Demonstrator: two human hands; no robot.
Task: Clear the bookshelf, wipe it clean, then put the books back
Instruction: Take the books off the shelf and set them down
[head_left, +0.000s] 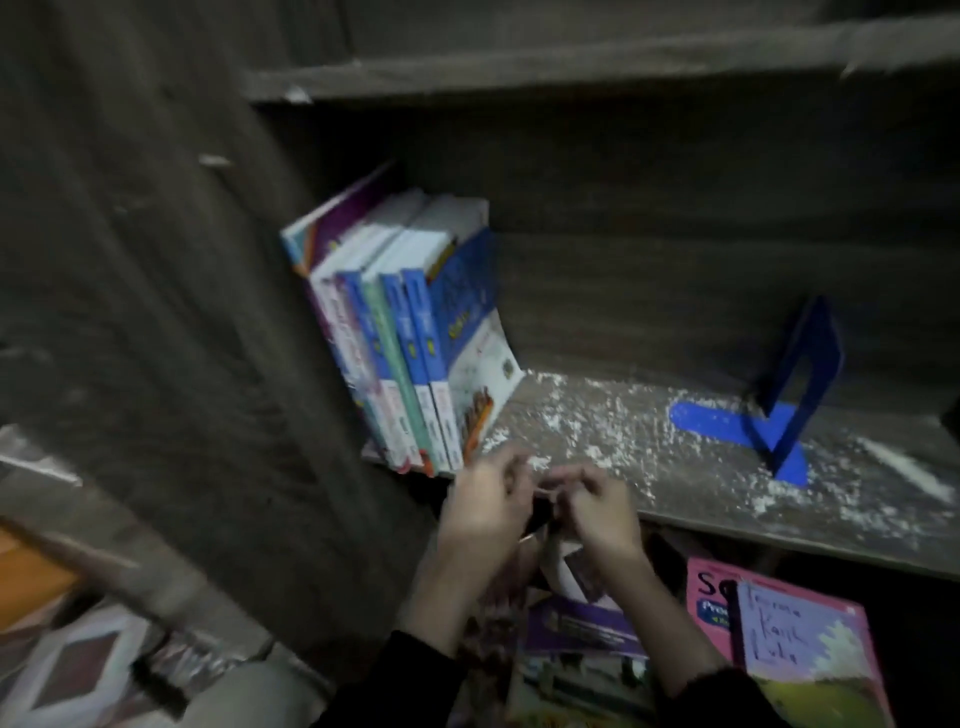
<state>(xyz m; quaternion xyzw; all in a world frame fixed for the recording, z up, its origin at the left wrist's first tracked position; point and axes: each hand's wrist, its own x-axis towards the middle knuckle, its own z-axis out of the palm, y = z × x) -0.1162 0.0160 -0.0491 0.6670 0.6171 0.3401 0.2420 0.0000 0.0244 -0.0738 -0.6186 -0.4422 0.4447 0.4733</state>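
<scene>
Several books (415, 332) lean to the left against the side wall of a dark wooden bookshelf (675, 499). White dust and crumbs cover the shelf board to their right. My left hand (485, 506) and my right hand (597, 512) meet at the shelf's front edge, just below the books, fingers curled. They pinch something small and dark between them; blur hides what it is. A blue metal bookend (784, 395) stands on the shelf at the right.
Below the shelf lie loose books: a pink one (711, 597), a purple-covered one with handwriting (800, 639) and a purple booklet (582, 629). A patterned floor or mat (78, 670) shows at the lower left. Another shelf board (519, 73) runs above.
</scene>
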